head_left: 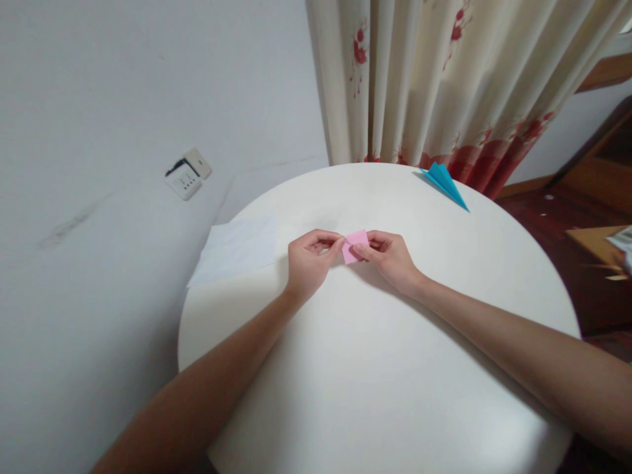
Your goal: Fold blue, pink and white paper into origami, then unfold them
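A small squarish piece of pink paper (351, 253) is held between my two hands above the white round table (336, 368). My left hand (312, 260) pinches its left edge between thumb and fingertips. From the other side, my right hand (392, 255) grips the paper, thumb on the face toward me and fingers behind it. Whether the paper is folded into layers cannot be made out at this size.
A blue paper plane (446, 184) lies near the table's far right edge. White sheets (237, 250) rest at the left edge, by the wall with its socket (185, 179). Behind the table hangs a flowered curtain (409, 79). A cardboard piece (595, 242) is at the far right.
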Demonstrator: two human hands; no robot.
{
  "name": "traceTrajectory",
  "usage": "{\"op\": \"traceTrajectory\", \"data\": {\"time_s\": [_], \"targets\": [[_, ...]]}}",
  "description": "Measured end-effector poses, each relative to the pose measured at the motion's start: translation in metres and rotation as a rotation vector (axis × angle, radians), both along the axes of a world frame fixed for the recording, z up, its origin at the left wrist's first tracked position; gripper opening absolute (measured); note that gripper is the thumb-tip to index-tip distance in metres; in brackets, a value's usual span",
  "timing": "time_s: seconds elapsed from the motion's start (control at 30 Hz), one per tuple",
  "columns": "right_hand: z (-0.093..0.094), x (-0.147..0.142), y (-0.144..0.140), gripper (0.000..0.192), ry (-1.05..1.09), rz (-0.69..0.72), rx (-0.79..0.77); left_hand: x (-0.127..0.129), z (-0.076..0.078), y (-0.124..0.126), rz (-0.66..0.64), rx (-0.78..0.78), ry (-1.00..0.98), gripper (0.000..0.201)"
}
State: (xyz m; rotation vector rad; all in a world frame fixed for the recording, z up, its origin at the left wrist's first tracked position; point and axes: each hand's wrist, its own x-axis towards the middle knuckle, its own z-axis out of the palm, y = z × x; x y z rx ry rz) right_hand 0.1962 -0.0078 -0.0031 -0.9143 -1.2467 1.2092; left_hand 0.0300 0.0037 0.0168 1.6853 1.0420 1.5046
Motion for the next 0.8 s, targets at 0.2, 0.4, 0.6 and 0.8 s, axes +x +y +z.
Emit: {"op": "traceTrajectory", "data": {"time_s": [0.2, 0.4, 0.6, 0.8], "targets": [[0.0020, -0.0022, -0.0033, 0.031, -0.005, -0.032, 0.009, 0.0003, -0.0011, -0.0038, -0.035, 0.025, 0.028, 0.008], [0.0008, -0.0032, -0.0037, 0.032, -0.081, -0.083, 0.064, 0.0015, 0.0000, -0.0042, -0.034, 0.022, 0.035, 0.008], [-0.0016, -0.0037, -0.0013, 0.026, -0.044, -0.122, 0.066, 0.0038, 0.0009, -0.0065, 0.006, 0.012, 0.034, 0.007], [-0.0007, -0.0038, -0.0033, 0.025, 0.003, -0.100, 0.025, 0.0043, -0.0024, -0.0053, -0.087, -0.068, -0.051, 0.022]]}}
